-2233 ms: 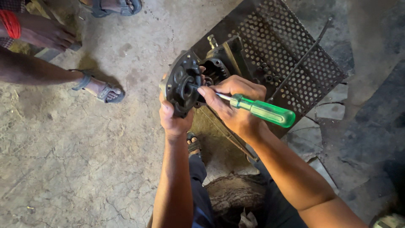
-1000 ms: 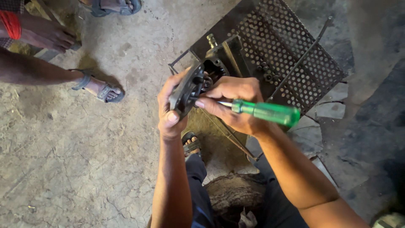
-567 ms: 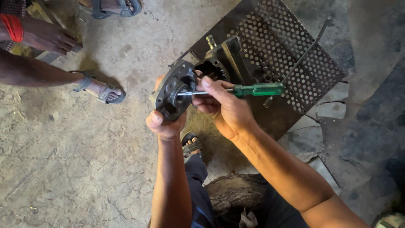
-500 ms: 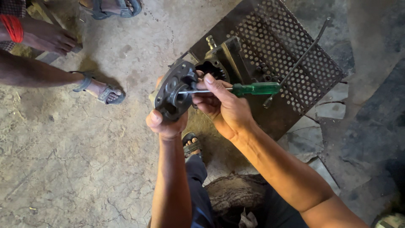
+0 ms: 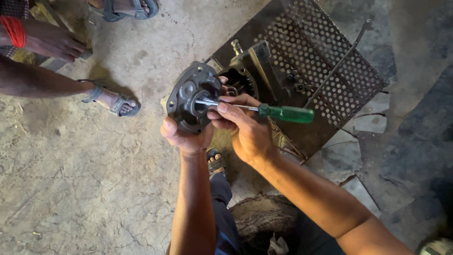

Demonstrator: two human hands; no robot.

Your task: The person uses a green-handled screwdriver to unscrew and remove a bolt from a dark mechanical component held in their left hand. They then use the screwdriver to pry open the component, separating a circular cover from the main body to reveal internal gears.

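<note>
Leftmost, a bystander's sandalled foot (image 5: 113,101) rests on the cracked concrete floor (image 5: 75,189). Next, the left hand (image 5: 185,137) cups the lower edge of a dark cast-metal pump cover (image 5: 193,97), fingers closed around it, holding it upright above the floor. Beside it, the right hand (image 5: 245,127) pinches the metal shaft of a green-handled screwdriver (image 5: 264,111), whose tip sits in the cover's central recess. Behind them stands a dark pump housing (image 5: 245,75) on a perforated metal plate (image 5: 321,61). No labels or packages show.
</note>
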